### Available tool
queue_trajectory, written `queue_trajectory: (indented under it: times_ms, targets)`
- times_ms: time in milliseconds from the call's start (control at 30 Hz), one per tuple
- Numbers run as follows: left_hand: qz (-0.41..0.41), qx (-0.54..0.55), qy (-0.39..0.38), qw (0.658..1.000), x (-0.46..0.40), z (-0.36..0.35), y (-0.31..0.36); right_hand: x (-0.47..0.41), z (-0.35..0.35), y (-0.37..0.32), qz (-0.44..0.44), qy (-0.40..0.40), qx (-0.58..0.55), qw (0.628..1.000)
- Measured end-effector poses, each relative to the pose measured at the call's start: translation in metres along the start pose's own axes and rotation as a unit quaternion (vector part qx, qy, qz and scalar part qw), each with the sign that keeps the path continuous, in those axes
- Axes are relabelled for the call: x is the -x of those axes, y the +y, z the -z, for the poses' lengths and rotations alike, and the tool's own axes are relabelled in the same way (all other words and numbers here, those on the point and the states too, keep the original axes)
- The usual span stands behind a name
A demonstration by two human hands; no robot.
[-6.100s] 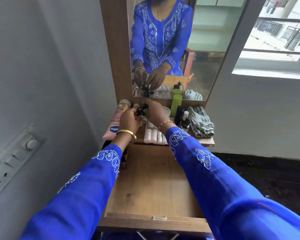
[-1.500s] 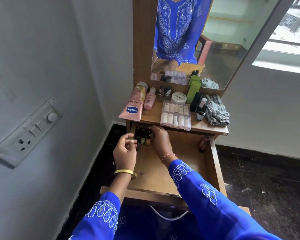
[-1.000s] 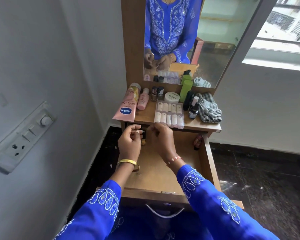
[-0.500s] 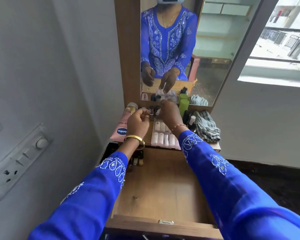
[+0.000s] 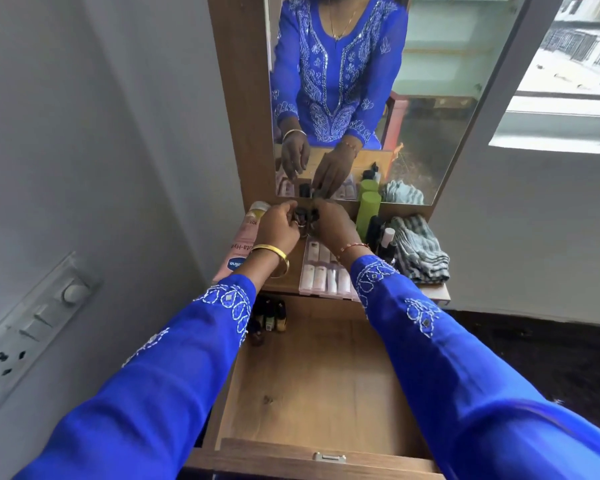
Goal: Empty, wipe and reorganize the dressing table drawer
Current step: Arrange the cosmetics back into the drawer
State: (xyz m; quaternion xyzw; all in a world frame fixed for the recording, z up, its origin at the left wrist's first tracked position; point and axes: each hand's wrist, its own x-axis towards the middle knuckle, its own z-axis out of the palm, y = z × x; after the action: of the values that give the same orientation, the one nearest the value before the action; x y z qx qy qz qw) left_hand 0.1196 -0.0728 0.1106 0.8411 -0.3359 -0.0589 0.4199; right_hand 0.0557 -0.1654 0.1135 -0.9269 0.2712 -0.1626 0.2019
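- The drawer is pulled out below the tabletop, its wooden floor mostly bare; a cluster of small bottles is left in its far left corner.
- Since a second or so ago, both hands have been raised from that corner to the back of the tabletop, under the mirror.
- Small dark bottles are being set down there between the two hands. The grip of the right hand is curled narrow around them; the left hand is curled too, but what it holds cannot be told.
- Judged from this, another batch has been moved out, so the emptying step is under way and not finished; wiping is still ahead.
- Around the hands are seen a pink lotion tube, a clear organiser box, a green bottle and a striped cloth, the last likely meant for wiping.
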Motion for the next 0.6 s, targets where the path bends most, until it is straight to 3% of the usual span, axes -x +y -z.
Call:
queue_trajectory:
  times_ms: [300,600]
  targets:
    - [-0.034,-0.084,-0.047,0.995,-0.017,-0.007,0.007,0.013,0.001,0.005,-0.020,0.090,-0.067,0.993]
    - [-0.020,-0.095,-0.040,0.995,-0.029,-0.014,0.006,0.025,0.013,0.018,-0.015,0.109,-0.082,0.991]
